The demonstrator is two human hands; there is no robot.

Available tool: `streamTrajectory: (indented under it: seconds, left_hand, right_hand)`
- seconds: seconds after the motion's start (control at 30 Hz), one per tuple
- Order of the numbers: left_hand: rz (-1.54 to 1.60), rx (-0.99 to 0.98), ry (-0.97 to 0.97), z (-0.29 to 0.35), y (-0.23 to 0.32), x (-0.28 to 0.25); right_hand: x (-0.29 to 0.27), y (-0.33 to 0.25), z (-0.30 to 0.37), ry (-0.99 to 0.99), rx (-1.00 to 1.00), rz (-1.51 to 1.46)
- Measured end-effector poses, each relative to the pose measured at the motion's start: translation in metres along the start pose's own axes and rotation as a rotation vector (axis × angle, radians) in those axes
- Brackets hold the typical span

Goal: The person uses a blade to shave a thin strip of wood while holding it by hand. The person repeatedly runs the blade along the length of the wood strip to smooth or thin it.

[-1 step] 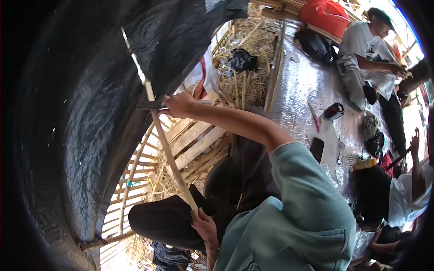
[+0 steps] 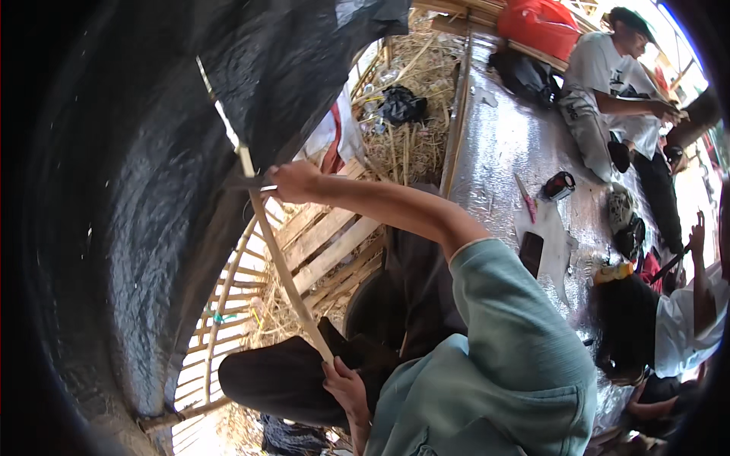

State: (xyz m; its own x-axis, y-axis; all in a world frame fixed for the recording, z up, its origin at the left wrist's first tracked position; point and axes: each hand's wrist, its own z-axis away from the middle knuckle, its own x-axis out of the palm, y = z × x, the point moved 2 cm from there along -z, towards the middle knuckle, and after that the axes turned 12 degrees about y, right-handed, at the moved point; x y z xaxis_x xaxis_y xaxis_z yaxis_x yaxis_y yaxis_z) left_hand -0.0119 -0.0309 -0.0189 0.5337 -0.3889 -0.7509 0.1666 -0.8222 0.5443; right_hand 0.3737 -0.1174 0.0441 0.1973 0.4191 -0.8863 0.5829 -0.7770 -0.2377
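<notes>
A long pale wooden stick [image 2: 283, 266] runs slantwise up from my lap, its far end narrowing to a thin, bright tip. My left hand [image 2: 348, 386] is closed round its lower end, beside my dark-trousered knee. Higher up, my right hand [image 2: 295, 182] grips a knife [image 2: 245, 182], its fingers wrapped round a handle they mostly hide. The knife lies crosswise against the stick's upper part; its blade is smeared by motion. My right arm, in a teal sleeve, reaches across from the right.
Black plastic sheeting [image 2: 160, 205] hangs at left, above bamboo slats [image 2: 228, 304]. Wooden planks [image 2: 334, 251] and straw lie beyond my legs. On the silvery mat [image 2: 487, 121] are pink-handled scissors [image 2: 528, 199], a tape measure [image 2: 559, 186] and a phone [image 2: 531, 253]. People sit at right.
The knife blade has blurred and shifted slightly against the stick with my right hand. My left hand keeps its hold on the lower end. The whole view has shifted a little.
</notes>
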Motion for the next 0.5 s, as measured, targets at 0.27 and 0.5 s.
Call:
streamTrajectory:
  seconds: [0.27, 0.5]
  left_hand:
    - [-0.103, 0.123, 0.099, 0.014, -0.017, 0.002]
    - [-0.153, 0.206, 0.097, 0.022, -0.034, 0.019]
  right_hand:
    - [0.004, -0.047, 0.051, -0.273, -0.757, -0.161]
    - [0.017, 0.006, 0.016, -0.002, 0.014, -0.113]
